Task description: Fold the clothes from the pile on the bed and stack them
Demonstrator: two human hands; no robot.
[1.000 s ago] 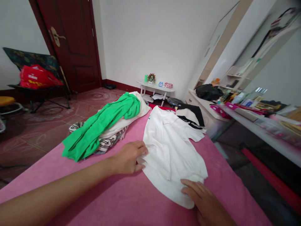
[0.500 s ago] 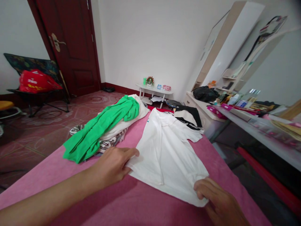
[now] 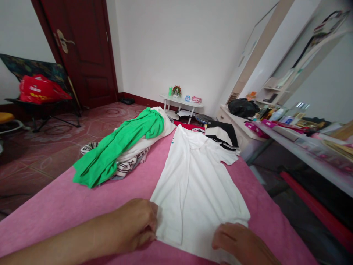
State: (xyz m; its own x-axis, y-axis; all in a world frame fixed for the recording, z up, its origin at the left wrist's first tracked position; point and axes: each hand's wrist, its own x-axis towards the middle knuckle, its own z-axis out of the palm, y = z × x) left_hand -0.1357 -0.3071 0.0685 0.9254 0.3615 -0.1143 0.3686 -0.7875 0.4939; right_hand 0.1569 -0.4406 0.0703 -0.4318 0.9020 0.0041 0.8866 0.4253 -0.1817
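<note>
A white T-shirt [image 3: 204, 191] lies spread on the pink bed cover [image 3: 127, 191], its collar at the far end and its hem towards me. One side is folded inward along its length. My left hand [image 3: 142, 222] is closed on the left edge of the shirt near the hem. At the lower right, my right hand [image 3: 239, 239] has its fingers curled on the hem area, slightly blurred; its fingertips pinch the cloth. Left of the shirt lies a heap of clothes with a green garment [image 3: 124, 147] on top and a striped garment [image 3: 129, 165] beneath.
Black and white clothing [image 3: 223, 134] lies beyond the shirt's right sleeve. A cluttered dressing table [image 3: 311, 158] runs along the right. A small white table [image 3: 180, 102] stands by the far wall. At left, a folding chair [image 3: 35, 66] holds a red bag [image 3: 41, 90].
Both hands have drawn the shirt's hem towards me, and the shirt lies longer and flatter. My right hand has shifted left along the hem.
</note>
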